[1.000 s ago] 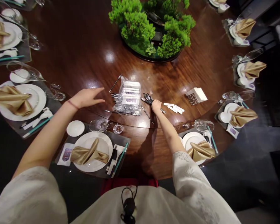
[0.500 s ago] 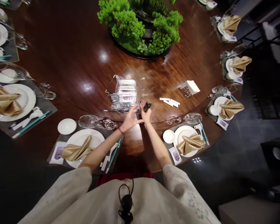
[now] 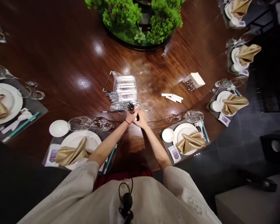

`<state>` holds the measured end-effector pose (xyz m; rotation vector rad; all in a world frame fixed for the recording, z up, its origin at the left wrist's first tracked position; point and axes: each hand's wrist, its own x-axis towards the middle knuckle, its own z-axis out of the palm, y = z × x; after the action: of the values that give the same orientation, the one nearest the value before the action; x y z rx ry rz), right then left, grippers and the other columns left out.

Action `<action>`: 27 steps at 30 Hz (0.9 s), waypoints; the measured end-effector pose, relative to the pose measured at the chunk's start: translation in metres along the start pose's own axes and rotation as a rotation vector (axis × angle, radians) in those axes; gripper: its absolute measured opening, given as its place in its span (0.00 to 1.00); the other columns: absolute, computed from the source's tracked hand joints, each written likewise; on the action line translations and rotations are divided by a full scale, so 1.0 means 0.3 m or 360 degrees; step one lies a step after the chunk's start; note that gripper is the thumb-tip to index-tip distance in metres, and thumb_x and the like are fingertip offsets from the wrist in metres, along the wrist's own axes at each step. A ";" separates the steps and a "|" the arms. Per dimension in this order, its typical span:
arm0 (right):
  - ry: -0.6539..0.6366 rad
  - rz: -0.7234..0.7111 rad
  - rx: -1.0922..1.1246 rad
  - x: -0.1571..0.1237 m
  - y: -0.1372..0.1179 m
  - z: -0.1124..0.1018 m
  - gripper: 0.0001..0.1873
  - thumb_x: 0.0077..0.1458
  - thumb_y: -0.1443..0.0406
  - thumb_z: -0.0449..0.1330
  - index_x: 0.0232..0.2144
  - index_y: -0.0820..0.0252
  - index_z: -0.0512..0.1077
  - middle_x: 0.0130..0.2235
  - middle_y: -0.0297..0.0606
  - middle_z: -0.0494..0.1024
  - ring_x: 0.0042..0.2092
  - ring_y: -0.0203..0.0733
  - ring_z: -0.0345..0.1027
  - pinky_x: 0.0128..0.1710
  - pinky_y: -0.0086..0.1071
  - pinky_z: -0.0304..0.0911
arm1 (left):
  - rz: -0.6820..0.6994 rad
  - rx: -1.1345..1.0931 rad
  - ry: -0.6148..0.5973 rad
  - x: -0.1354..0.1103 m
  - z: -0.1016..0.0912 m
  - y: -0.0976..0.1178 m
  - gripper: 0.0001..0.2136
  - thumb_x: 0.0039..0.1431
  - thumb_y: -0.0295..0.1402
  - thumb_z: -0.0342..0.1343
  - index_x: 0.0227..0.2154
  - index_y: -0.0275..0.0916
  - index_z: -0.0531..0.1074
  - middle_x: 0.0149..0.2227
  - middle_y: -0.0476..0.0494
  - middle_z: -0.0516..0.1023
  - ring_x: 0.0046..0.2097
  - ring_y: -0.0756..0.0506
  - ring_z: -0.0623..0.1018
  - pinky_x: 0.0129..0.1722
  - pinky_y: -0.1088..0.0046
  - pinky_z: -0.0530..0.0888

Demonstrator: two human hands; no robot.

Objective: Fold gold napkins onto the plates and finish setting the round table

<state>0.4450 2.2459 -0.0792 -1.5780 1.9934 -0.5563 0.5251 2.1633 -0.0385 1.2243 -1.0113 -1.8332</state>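
Poking up from the left hand [image 3: 130,117], a bunch of dark sticks [image 3: 131,107] is seen in the head view. It is held over the near part of the brown tabletop [image 3: 67,62], by the near edge of a clear bag [image 3: 115,77]. The left grip is closed around the bunch. The right hand [image 3: 142,119] is kept close against it, by a dark end; whether the right grip is closed cannot be told. White packs [image 3: 126,88] are held in the bag, and more thin sticks [image 3: 110,96] are spread at its left. To the right, white strips [image 3: 172,97] are laid near a folded white card [image 3: 196,80]. Gold napkins [image 3: 72,153] are set on white plates [image 3: 92,137], near left and near right. Small green trees [image 3: 123,14] are placed on the far side.
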 end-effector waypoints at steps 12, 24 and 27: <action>-0.0107 0.0506 -0.0397 -0.099 0.164 -0.115 0.18 0.67 0.67 0.44 0.49 0.66 0.71 0.53 0.53 0.74 0.56 0.49 0.63 0.59 0.43 0.57 | -0.0860 -0.1036 0.0023 -0.262 -0.149 -0.018 0.18 0.54 0.38 0.68 0.24 0.39 0.63 0.19 0.59 0.54 0.17 0.59 0.56 0.20 0.81 0.63; -0.0267 0.0226 0.0060 -0.220 -0.171 -0.173 0.17 0.66 0.59 0.50 0.49 0.60 0.74 0.48 0.45 0.79 0.49 0.47 0.73 0.53 0.39 0.68 | -0.0757 -0.0890 0.0229 -0.367 -0.161 -0.145 0.19 0.41 0.33 0.73 0.22 0.37 0.64 0.20 0.54 0.66 0.22 0.56 0.68 0.20 0.80 0.61; 0.0059 0.0220 -0.0550 -0.004 -0.190 -0.225 0.26 0.64 0.61 0.55 0.63 0.60 0.65 0.60 0.53 0.69 0.62 0.53 0.62 0.61 0.45 0.61 | -0.0727 -0.0862 0.0130 -0.378 -0.197 -0.113 0.23 0.40 0.32 0.72 0.19 0.40 0.57 0.16 0.58 0.58 0.20 0.56 0.63 0.20 0.80 0.59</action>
<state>0.4453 2.2333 0.0083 -1.6136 2.3003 -0.1941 0.6113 2.2636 -0.0385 1.2289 -0.1548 -2.1815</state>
